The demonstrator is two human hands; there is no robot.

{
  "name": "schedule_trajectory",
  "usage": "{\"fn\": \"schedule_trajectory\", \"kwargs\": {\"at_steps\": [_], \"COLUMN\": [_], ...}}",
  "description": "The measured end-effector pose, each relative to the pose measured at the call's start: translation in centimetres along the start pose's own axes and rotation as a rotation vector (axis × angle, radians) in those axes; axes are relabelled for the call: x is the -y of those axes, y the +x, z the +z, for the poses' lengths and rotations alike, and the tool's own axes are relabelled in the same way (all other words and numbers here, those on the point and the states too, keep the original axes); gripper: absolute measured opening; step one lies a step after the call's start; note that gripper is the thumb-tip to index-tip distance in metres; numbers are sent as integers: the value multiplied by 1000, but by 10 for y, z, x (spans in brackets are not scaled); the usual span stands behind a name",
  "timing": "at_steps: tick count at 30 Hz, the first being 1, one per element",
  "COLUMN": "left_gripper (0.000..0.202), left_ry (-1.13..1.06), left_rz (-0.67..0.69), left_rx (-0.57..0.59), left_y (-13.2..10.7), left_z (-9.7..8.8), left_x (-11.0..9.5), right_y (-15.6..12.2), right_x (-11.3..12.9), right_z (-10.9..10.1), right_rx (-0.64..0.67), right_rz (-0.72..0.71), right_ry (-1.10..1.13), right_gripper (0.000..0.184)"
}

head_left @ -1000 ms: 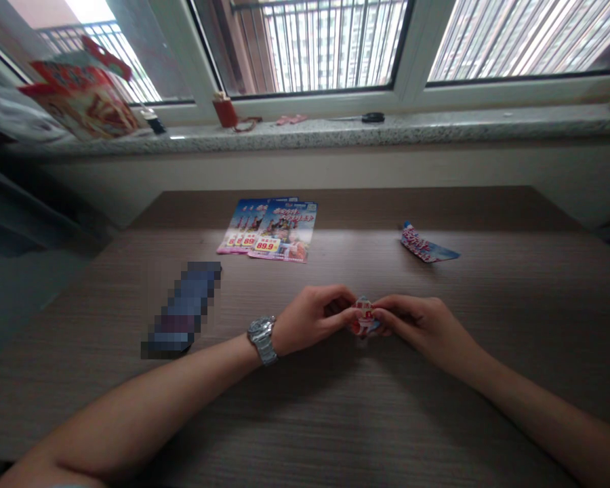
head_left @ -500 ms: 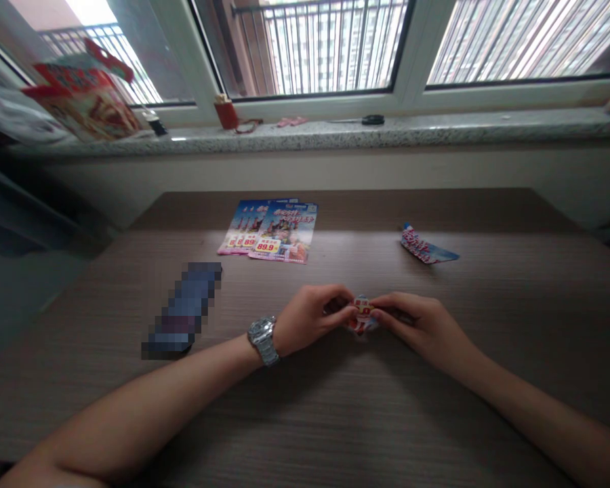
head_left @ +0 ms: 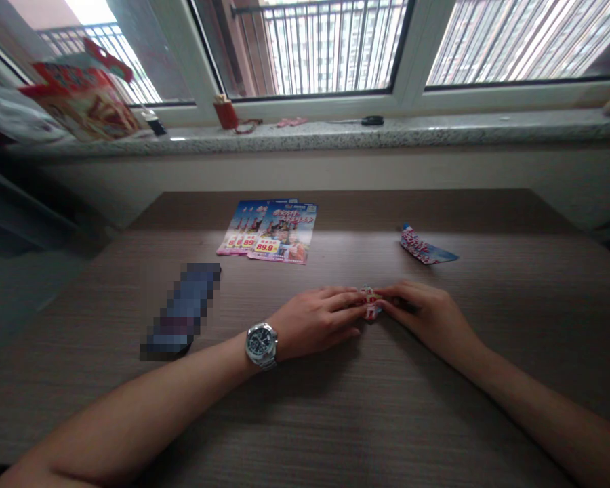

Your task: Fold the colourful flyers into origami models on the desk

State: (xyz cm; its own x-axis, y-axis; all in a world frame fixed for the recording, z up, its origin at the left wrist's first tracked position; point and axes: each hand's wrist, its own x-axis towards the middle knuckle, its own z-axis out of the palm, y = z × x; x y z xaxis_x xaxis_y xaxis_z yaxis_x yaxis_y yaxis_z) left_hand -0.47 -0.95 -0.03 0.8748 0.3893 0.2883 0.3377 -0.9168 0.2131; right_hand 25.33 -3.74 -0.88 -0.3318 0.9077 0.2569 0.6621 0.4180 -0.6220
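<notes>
A small folded paper piece (head_left: 370,303), printed in red, white and yellow, lies low over the table between my hands. My right hand (head_left: 421,308) pinches its right side between thumb and fingers. Palm down, my left hand (head_left: 319,317) has its fingers stretched out, with the fingertips on the paper's left edge and partly covering it. A silver watch (head_left: 261,344) is on my left wrist. Beyond my right hand sits another folded paper (head_left: 427,247), blue with red and white print.
Several printed flyers (head_left: 283,234) overlap near the back of the wooden table (head_left: 305,420). A pixelated dark phone-like object (head_left: 184,308) lies left of my left arm. On the stone sill (head_left: 417,135) are a red packet (head_left: 226,112), a black-handled tool (head_left: 372,120) and a red food bag (head_left: 86,98).
My left hand has turned from a pinch to palm down, with fingers stretched onto the paper. The folded paper has shifted slightly right and away from me; my right hand still pinches it.
</notes>
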Motion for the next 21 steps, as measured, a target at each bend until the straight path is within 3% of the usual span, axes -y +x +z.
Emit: {"fn": "schedule_trajectory", "kwargs": {"at_steps": [9,21], "left_gripper": [55,52], "left_ry": [18,39], "left_rz": [-35,-48], "left_rx": [146,136], "left_y": [0,0], "left_z": [0,1], "left_x": [-2,-5], "right_y": [3,3], "right_x": [-12,-17], "right_z": [7,8], "right_rx": [-64,-63], "right_rz": [-108,-191], "right_ry": [-81,-208], "right_gripper": [16,28]}}
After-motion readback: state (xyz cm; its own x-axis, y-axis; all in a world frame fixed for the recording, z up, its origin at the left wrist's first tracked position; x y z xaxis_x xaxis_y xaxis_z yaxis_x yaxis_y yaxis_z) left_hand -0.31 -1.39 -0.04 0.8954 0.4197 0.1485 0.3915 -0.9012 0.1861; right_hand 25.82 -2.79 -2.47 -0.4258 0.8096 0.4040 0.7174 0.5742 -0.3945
